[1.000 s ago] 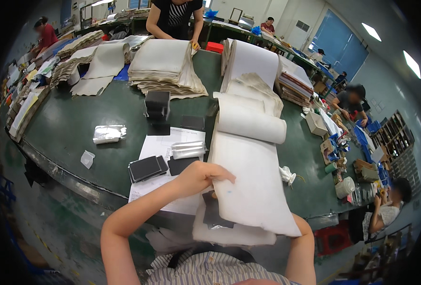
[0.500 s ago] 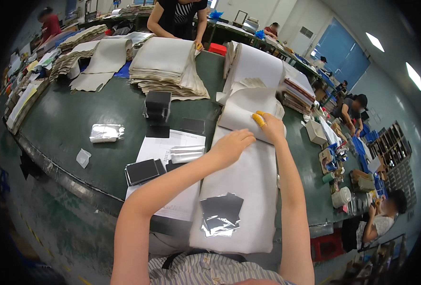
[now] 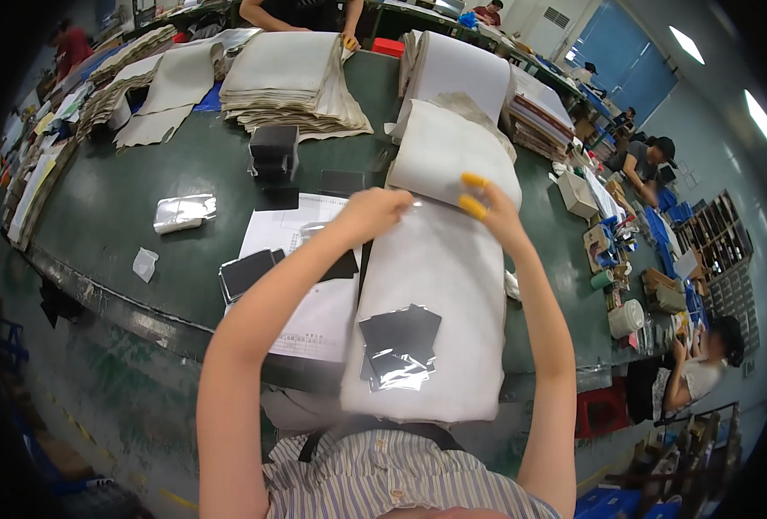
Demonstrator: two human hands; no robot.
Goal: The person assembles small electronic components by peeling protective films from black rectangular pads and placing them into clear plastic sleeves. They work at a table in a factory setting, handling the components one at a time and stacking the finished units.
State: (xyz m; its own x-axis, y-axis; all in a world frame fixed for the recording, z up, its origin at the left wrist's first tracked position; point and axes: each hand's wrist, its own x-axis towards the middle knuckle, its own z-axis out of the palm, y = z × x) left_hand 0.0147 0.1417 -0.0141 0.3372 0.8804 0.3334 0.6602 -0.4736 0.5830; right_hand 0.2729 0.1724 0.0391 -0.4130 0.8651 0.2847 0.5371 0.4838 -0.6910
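Observation:
A long white sheet point(image 3: 435, 259) runs toward me over the table, with its folded-back upper sheet point(image 3: 452, 151) on the far part. At the left edge of the lower sheet, my left hand point(image 3: 379, 214) has its fingers drawn together near the fold; what they pinch, if anything, is too small to tell. My right hand point(image 3: 497, 216) is by the right side of the fold, yellow finger covers on two spread digits, nothing between them. Several dark square films point(image 3: 399, 342) with shiny clear edges lie fanned on the near end of the lower sheet.
Printed paper point(image 3: 314, 324) with dark plates point(image 3: 249, 275) lies to the left. Beyond it stand a dark block stack point(image 3: 274, 154) and a clear-wrapped packet point(image 3: 184, 213). Thick sheet piles point(image 3: 279, 78) line the far side, where a co-worker's hand point(image 3: 349, 41) rests. Boxes point(image 3: 576, 195) crowd the right.
My left hand has gone from lying on the sheet to its left edge, fingers now closed. My right hand has come off the folded sheet, fingers apart. The whole view has shifted slightly.

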